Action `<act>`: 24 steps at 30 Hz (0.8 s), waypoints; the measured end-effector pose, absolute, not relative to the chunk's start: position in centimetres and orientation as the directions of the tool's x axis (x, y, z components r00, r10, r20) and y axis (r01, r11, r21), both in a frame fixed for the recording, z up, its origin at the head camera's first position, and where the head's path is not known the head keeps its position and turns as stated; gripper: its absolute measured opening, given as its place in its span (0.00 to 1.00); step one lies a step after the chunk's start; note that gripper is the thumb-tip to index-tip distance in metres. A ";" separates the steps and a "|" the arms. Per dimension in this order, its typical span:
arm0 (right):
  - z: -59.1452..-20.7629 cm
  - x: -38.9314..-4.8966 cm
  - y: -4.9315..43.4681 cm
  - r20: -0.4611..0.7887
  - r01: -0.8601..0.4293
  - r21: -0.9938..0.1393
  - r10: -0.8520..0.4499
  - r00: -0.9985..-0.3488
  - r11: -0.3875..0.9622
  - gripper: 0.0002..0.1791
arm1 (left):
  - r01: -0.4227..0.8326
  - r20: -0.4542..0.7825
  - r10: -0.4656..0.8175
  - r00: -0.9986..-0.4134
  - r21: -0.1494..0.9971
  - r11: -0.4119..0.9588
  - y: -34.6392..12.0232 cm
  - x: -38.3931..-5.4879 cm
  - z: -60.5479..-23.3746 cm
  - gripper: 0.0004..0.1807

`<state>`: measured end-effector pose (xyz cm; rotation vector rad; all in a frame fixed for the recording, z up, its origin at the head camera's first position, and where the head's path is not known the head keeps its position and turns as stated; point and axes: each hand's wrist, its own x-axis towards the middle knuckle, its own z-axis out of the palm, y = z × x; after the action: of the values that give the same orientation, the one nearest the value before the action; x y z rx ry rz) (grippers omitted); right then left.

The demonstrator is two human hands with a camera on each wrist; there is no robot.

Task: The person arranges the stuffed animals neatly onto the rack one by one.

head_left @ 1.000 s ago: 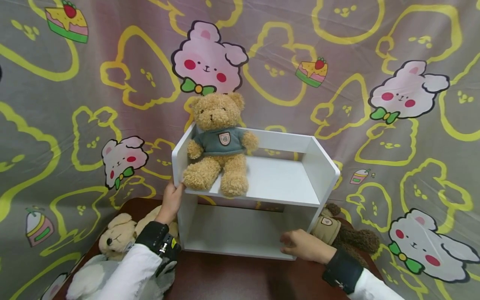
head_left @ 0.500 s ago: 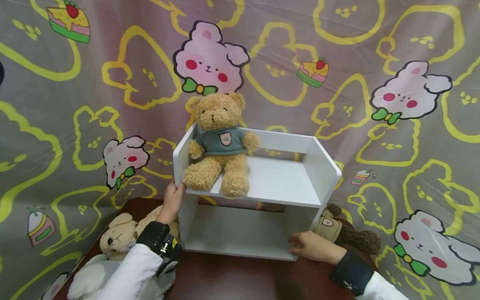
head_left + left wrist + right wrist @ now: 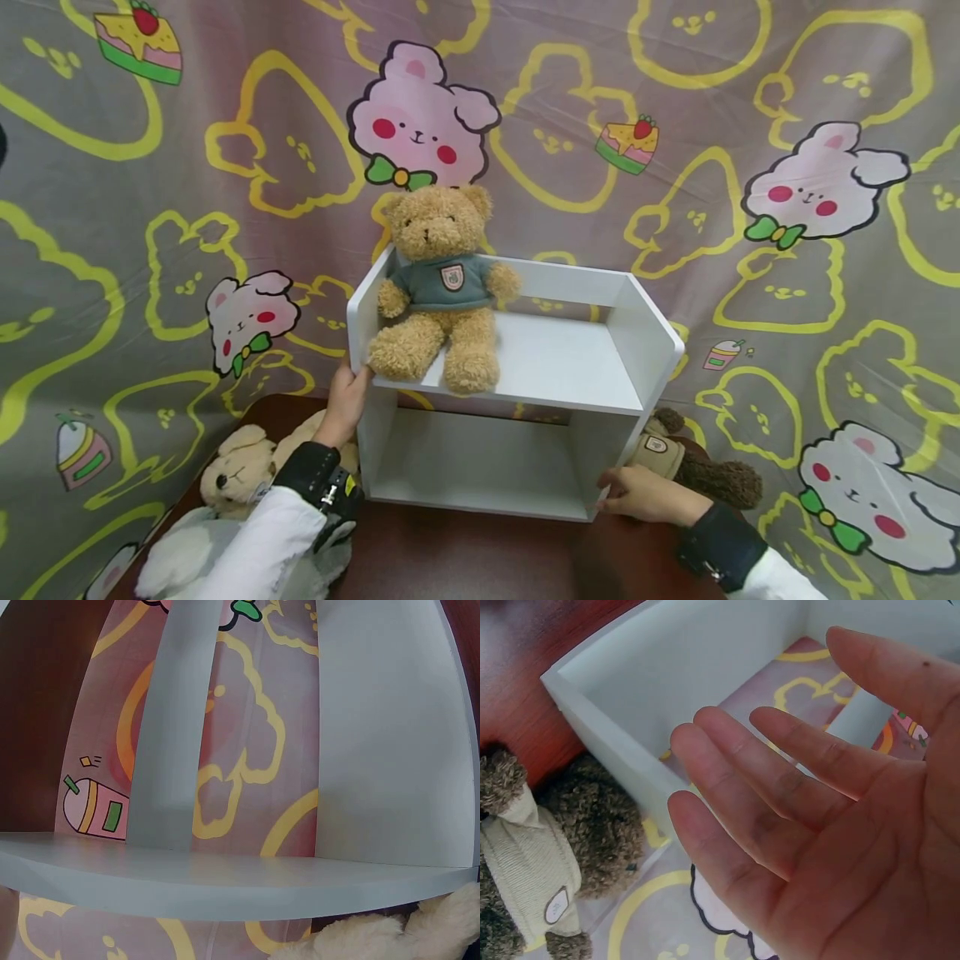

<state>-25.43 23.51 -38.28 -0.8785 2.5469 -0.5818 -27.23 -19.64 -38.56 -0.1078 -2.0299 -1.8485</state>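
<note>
A white two-tier shelf (image 3: pixel 570 354) stands on the dark red-brown table. On its upper tier, at the left, sits a tan teddy bear (image 3: pixel 442 287) in a blue-green sweater. My left hand (image 3: pixel 345 404) grips the front edge of the left side panel, near the bear's foot, its fingers partly hidden by the panel. Low by the right side panel (image 3: pixel 633 429) is my right hand (image 3: pixel 648 493). The right wrist view shows its palm and loosely spread fingers (image 3: pixel 727 780) beside the panel, holding nothing.
Left of the shelf lie a cream plush dog (image 3: pixel 236 475) and a grey-and-white plush toy (image 3: pixel 180 550), partly behind the left sleeve. A dark brown plush bear (image 3: pixel 716 477) in a beige top lies right of the shelf. A patterned curtain (image 3: pixel 555 92) hangs behind.
My right hand has moved rightward, from in front of the lower tier's opening to the right side panel. The left hand, shelf and tan bear stay in place.
</note>
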 end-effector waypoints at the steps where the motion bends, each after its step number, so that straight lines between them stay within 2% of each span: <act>1: -38.3 -25.5 23.7 -0.219 -0.487 -0.492 -0.644 -0.732 0.721 0.20 | 0.315 0.334 -0.200 -0.921 0.941 0.124 -19.6 -27.2 -38.6 0.23; 16: -38.2 -26.1 25.9 -0.238 -0.409 -0.564 -0.615 -0.752 0.717 0.17 | 0.300 0.316 -0.196 -0.928 0.948 0.107 -19.6 -27.1 -38.3 0.22; 24: -38.4 -26.7 27.1 -0.204 -0.411 -0.602 -0.630 -0.749 0.684 0.18 | 0.299 0.313 -0.190 -0.931 0.949 0.098 -19.6 -27.1 -38.3 0.22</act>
<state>-26.65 27.10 -38.43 -0.8120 2.5000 -0.7564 -27.08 -19.56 -38.34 -0.1076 -2.0269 -1.8926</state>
